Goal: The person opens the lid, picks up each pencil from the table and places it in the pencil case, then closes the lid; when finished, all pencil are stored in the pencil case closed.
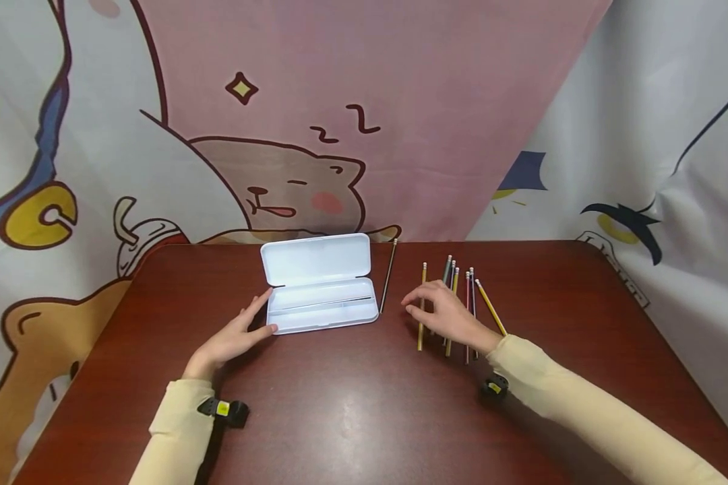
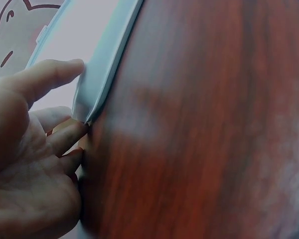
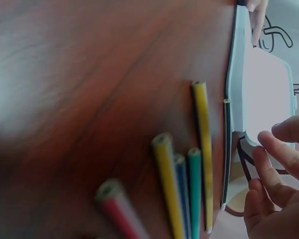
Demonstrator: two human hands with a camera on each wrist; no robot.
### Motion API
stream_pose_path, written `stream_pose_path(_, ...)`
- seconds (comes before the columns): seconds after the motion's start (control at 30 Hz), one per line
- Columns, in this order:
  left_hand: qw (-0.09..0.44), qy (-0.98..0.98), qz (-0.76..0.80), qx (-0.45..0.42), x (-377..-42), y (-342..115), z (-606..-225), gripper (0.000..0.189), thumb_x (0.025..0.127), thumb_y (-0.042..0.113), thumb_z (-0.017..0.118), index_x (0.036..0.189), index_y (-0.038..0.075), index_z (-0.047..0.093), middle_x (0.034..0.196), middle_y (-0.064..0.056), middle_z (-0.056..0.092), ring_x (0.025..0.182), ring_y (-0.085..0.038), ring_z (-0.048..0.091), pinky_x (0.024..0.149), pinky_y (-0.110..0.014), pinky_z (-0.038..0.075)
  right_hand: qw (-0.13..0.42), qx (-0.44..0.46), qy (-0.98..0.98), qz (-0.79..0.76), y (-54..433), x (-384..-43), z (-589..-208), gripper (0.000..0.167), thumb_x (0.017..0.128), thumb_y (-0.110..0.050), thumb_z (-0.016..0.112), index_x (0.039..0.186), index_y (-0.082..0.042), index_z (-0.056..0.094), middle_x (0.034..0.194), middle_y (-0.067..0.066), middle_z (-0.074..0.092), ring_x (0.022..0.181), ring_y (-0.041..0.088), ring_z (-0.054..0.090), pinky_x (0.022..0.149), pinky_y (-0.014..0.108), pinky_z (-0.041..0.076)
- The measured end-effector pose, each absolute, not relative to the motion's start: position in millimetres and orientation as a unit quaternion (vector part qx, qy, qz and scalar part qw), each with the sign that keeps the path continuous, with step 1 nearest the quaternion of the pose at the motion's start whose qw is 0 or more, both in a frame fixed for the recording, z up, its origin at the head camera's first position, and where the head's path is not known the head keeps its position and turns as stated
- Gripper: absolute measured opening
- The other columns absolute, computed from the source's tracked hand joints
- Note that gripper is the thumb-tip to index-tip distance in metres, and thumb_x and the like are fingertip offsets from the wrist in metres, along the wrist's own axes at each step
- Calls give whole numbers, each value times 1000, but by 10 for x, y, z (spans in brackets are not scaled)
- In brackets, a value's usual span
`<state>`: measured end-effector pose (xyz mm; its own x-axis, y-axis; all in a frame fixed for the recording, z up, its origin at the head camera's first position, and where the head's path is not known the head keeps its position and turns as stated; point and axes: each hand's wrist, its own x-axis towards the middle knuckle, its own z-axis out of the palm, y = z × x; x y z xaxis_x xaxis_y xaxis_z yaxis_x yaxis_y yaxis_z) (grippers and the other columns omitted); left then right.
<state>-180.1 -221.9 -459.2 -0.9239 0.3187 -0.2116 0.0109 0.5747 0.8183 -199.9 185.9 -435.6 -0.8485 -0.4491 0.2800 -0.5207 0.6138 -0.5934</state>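
A white pencil case (image 1: 324, 322) stands on the table with its lid (image 1: 315, 261) raised toward the wall. My left hand (image 1: 233, 340) touches the case's left end, thumb at the front corner and fingers along the side. A dark pencil (image 1: 388, 276) lies beside the case's right end. Over the loose pencils hovers my right hand (image 1: 445, 313), fingers loosely bent and nothing between them. Nearest its fingertips is a yellow pencil (image 1: 421, 337). In the right wrist view a green pencil (image 3: 194, 189), a blue pencil (image 3: 182, 184) and a red pencil (image 3: 120, 209) also show.
Another yellow pencil (image 1: 490, 304) lies slanted at the right of the group, close to my right sleeve (image 1: 524, 364). Behind the brown table (image 1: 340, 417) hangs a cloth (image 1: 431, 135) printed with cartoon animals, meeting the table's back edge.
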Motion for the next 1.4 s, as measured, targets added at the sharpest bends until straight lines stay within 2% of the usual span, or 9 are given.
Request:
stream_pose_path(0.37,171,871,451,89,-1787,-2215,-4579,80,93,33,62,156,17,15,157,-28,-1,140,-51,-7,103,-72,1,62,226,-908,346,2345,-1718,-4407,22,88,-5,68,109,-3,68,107,6,67,105,28,54,84,46,42)
stream_pose_path(0.6,169,874,446,87,-1782,-2233,-4589,80,94,33,62,156,16,14,156,-29,0,139,-52,-7,102,-72,1,102,214,-913,331,2589,-1570,-4448,29,83,-1,70,112,-2,64,107,9,63,94,30,52,74,43,41)
stream_pose_path(0.77,169,874,448,88,-1786,-2227,-4596,80,93,34,62,156,17,15,156,-29,0,139,-52,-6,102,-72,2,123,209,-916,318,2718,-1470,-4469,31,82,1,70,112,-3,65,108,11,61,100,31,51,77,46,35)
stream_pose_path(0.97,167,871,452,92,-1793,-2220,-4595,80,93,33,62,156,17,15,156,-28,0,140,-51,-6,102,-72,1,119,173,-922,325,2837,-1344,-4486,33,82,-1,71,114,-3,64,112,14,59,105,34,49,75,45,29)
stream_pose_path(1.13,167,873,449,92,-1796,-2214,-4588,80,93,34,62,156,17,15,156,-29,0,139,-52,-6,102,-72,1,122,135,-918,352,2909,-1275,-4470,34,82,2,69,115,-1,63,113,18,57,108,37,48,80,50,31)
stream_pose_path(1.23,168,873,449,90,-1796,-2215,-4587,80,93,33,61,156,17,14,156,-28,0,139,-52,-7,102,-72,1,119,111,-917,364,2957,-1259,-4469,34,84,2,68,117,2,62,114,20,56,108,37,48,83,47,34)
stream_pose_path(1.4,168,873,450,90,-1798,-2214,-4591,80,93,33,62,156,16,14,156,-28,0,140,-51,-6,103,-72,1,95,71,-921,372,3040,-1271,-4484,35,88,-2,65,122,2,59,116,21,55,107,35,49,81,42,36)
